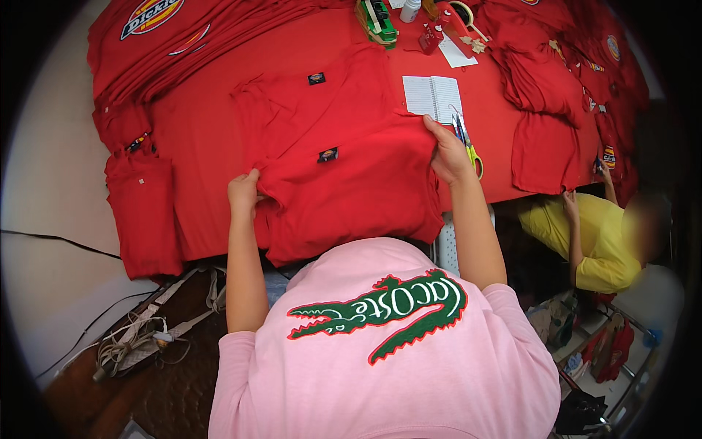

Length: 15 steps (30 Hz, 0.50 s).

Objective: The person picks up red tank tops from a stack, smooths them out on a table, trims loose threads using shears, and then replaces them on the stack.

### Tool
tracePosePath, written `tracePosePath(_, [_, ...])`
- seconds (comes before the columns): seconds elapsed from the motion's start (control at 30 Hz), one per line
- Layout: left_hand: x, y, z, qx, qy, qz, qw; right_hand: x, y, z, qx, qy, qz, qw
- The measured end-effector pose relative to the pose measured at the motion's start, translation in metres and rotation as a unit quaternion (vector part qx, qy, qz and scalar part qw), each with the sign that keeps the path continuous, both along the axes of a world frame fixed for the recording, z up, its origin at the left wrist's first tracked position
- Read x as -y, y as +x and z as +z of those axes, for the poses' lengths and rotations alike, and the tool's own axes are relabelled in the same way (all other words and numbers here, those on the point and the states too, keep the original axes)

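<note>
Shirt (351, 197) looks soft, light; its upper sides seem best gripped; left hand (243, 193) and right hand (450, 154) pinch there.

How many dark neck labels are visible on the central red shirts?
2: the nearer label on the red shirt held by the left hand and right hand, the second label on the farther shirt. Others may be hidden in folds.

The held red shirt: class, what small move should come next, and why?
Perhaps draw the held shirt farther onto the red tabletop: the left hand and right hand grip its opposite sides, while its near end covers part of the tabletop's edge.
</note>
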<state>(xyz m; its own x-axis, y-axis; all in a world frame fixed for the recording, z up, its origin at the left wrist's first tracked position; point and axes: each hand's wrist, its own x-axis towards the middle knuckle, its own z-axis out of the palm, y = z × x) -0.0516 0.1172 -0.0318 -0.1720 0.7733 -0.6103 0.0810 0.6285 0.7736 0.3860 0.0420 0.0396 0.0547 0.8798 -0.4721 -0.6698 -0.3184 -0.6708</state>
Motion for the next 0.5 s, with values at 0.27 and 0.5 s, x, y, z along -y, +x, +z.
tracePosePath(0.27, [0.005, -0.03, -0.008, 0.147, 0.022, 0.048, 0.988, 0.001, -0.006, 0.009, -0.016, 0.028, -0.042, 0.999])
tracePosePath(0.5, [0.013, -0.022, 0.055, 0.448, 0.044, 0.123, 0.884, -0.001, 0.0, 0.007, -0.079, 0.072, -0.057, 0.993])
